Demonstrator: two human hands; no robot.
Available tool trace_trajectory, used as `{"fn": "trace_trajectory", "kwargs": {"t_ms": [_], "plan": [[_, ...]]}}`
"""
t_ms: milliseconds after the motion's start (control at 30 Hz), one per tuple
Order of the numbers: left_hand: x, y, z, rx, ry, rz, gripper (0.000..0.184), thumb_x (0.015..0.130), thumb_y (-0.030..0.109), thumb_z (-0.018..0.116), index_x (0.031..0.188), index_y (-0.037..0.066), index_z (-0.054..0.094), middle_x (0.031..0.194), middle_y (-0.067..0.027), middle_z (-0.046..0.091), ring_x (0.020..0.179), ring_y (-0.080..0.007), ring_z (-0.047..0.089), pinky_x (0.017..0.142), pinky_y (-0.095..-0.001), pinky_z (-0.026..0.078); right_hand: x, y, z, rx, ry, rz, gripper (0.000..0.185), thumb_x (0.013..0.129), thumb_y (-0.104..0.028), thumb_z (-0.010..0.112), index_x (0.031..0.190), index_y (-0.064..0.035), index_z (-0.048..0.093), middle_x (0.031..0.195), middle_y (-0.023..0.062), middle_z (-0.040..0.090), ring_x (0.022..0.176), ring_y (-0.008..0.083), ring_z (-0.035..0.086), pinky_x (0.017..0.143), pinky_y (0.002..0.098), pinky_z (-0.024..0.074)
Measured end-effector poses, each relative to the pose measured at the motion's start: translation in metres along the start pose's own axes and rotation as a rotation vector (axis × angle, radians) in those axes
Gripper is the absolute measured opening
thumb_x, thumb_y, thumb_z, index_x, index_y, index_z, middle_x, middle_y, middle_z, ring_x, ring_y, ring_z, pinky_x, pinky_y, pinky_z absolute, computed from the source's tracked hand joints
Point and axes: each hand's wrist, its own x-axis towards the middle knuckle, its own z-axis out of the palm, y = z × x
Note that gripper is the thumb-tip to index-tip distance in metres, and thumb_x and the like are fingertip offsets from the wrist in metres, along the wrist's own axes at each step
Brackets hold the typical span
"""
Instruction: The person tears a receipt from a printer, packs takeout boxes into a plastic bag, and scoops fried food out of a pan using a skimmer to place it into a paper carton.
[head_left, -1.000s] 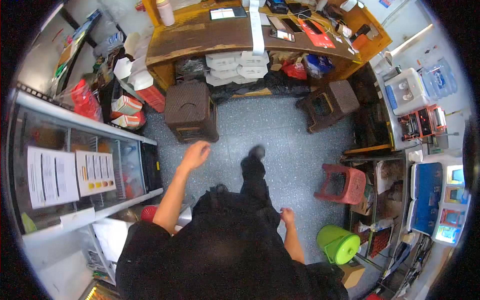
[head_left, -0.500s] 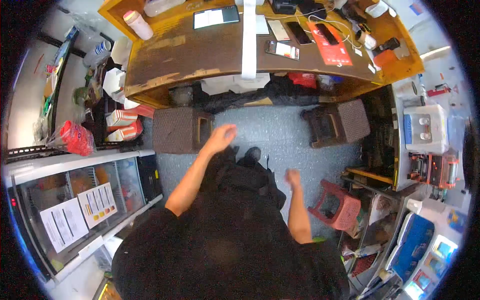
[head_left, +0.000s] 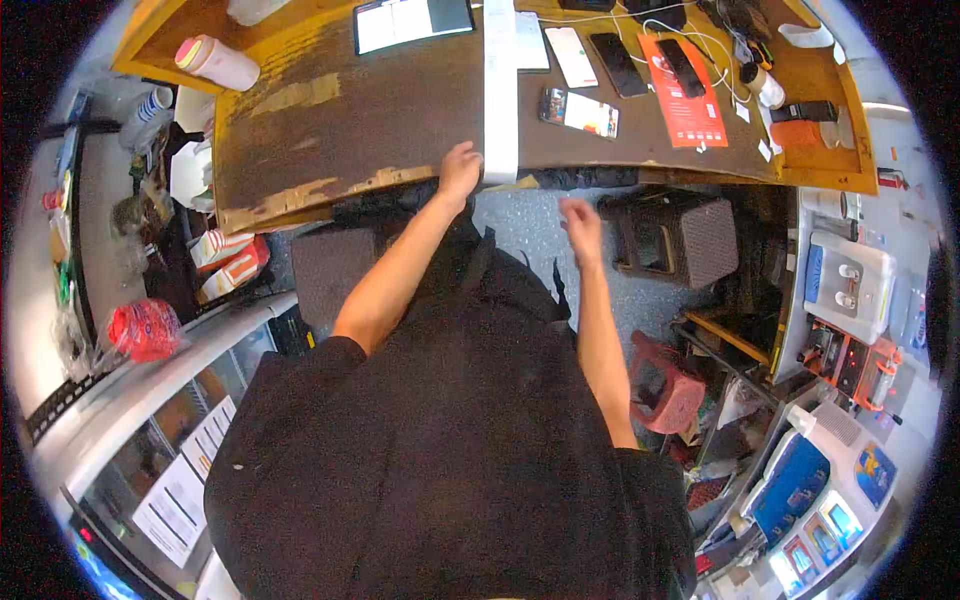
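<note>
My left hand (head_left: 461,174) is at the front edge of the brown wooden desk (head_left: 400,115), just left of a white strip (head_left: 500,110) that runs over it. Its fingers are loosely extended and hold nothing; whether they press on the edge I cannot tell. My right hand (head_left: 583,232) hangs in front of the desk, above the grey floor, with its fingers slightly bent, apart and holding nothing. Nearest to the hands on the desk is a phone with a lit screen (head_left: 580,112). Behind it lie a white phone (head_left: 571,57) and a dark phone (head_left: 618,64).
A tablet (head_left: 413,25), a pink-lidded tumbler (head_left: 217,63) and a red sheet (head_left: 695,118) are on the desk. Brown woven stools (head_left: 710,240) stand at both sides below, with a reddish stool (head_left: 668,385) at right. A glass-topped freezer (head_left: 150,420) stands left.
I have moved closer to the desk. My left hand has come from above the floor to the desk edge. My right hand has moved forward and its fingers have loosened.
</note>
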Motion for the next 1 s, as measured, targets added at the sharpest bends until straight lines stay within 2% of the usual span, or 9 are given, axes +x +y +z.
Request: {"fn": "trace_trajectory", "kwargs": {"t_ms": [100,200,333,433,633,767,800,900,1000], "plan": [[0.023,0.019,-0.008,-0.038,-0.124,-0.224,0.043,0.079,0.011,0.058,0.120,0.001,0.049,0.100,-0.0110,0.063,0.092,-0.0199,0.060,0.083,-0.0327,0.044,0.033,-0.003,0.049,-0.160,-0.040,-0.187,0.011,0.085,-0.013,0.061,0.093,-0.0049,0.062,0.087,0.0009,0.063,0.081,0.0110,0.057,0.073,0.0246,0.0462],[0.043,0.045,-0.017,-0.066,-0.291,-0.375,0.035,0.083,0.015,0.059,0.116,0.007,0.051,0.102,-0.0084,0.062,0.094,-0.0183,0.059,0.083,-0.0338,0.044,0.049,-0.010,0.090,0.046,-0.095,-0.097,0.012,0.079,-0.012,0.065,0.086,-0.0037,0.061,0.079,0.0025,0.062,0.071,0.0104,0.055,0.067,0.0239,0.0439],[0.052,0.062,-0.025,-0.058,-0.453,-0.461,0.030,0.087,0.018,0.057,0.113,0.004,0.053,0.106,-0.0096,0.062,0.095,-0.0173,0.060,0.082,-0.0333,0.048,0.042,-0.023,0.120,0.174,-0.107,0.057,0.013,0.077,-0.003,0.067,0.086,-0.0033,0.058,0.076,0.0017,0.060,0.069,0.0088,0.054,0.063,0.0231,0.0440],[0.044,0.079,-0.028,-0.142,-0.482,-0.383,0.026,0.087,0.013,0.055,0.108,-0.001,0.057,0.096,-0.0093,0.063,0.086,-0.0157,0.062,0.074,-0.0285,0.049,0.030,-0.051,0.127,0.220,-0.154,0.069,0.014,0.077,-0.004,0.067,0.087,-0.0031,0.057,0.075,0.0009,0.060,0.068,0.0077,0.053,0.061,0.0217,0.0433],[0.054,0.113,-0.043,-0.330,-0.490,-0.365,0.028,0.090,0.019,0.053,0.111,0.001,0.055,0.104,-0.0088,0.062,0.096,-0.0175,0.059,0.084,-0.0322,0.047,0.022,-0.103,0.140,0.029,-0.229,0.027,0.014,0.078,-0.006,0.067,0.086,-0.0026,0.056,0.073,0.0014,0.060,0.066,0.0063,0.053,0.059,0.0211,0.0426],[0.070,0.141,-0.049,-0.316,-0.405,-0.270,0.032,0.092,0.024,0.048,0.110,-0.001,0.055,0.104,-0.0090,0.062,0.094,-0.0164,0.058,0.085,-0.0287,0.044,0.024,-0.119,0.161,0.003,-0.277,-0.023,0.016,0.079,-0.009,0.068,0.085,-0.0023,0.055,0.071,0.0024,0.061,0.064,0.0081,0.055,0.059,0.0228,0.0435],[0.073,0.146,-0.048,-0.373,-0.372,-0.253,0.033,0.094,0.025,0.044,0.106,-0.003,0.057,0.095,-0.0096,0.062,0.080,-0.0145,0.060,0.071,-0.0270,0.048,0.025,-0.123,0.167,-0.063,-0.266,-0.062,0.016,0.079,-0.010,0.067,0.086,-0.0018,0.055,0.072,0.0033,0.062,0.064,0.0101,0.056,0.061,0.0242,0.0448],[0.086,0.160,-0.052,-0.434,-0.401,-0.245,0.034,0.094,0.026,0.043,0.106,-0.002,0.058,0.095,-0.0091,0.062,0.080,-0.0143,0.060,0.071,-0.0271,0.048,0.025,-0.142,0.172,-0.171,-0.316,0.017,0.017,0.079,-0.010,0.068,0.086,-0.0012,0.055,0.073,0.0050,0.062,0.067,0.0110,0.058,0.063,0.0260,0.0460],[0.089,0.174,-0.062,-0.404,-0.518,-0.158,0.029,0.092,0.016,0.046,0.113,-0.002,0.053,0.106,-0.0111,0.062,0.095,-0.0177,0.059,0.085,-0.0314,0.046,0.031,-0.142,0.173,-0.108,-0.297,-0.051,0.017,0.078,-0.011,0.068,0.085,-0.0015,0.055,0.073,0.0063,0.062,0.069,0.0112,0.059,0.063,0.0268,0.0464]]}}
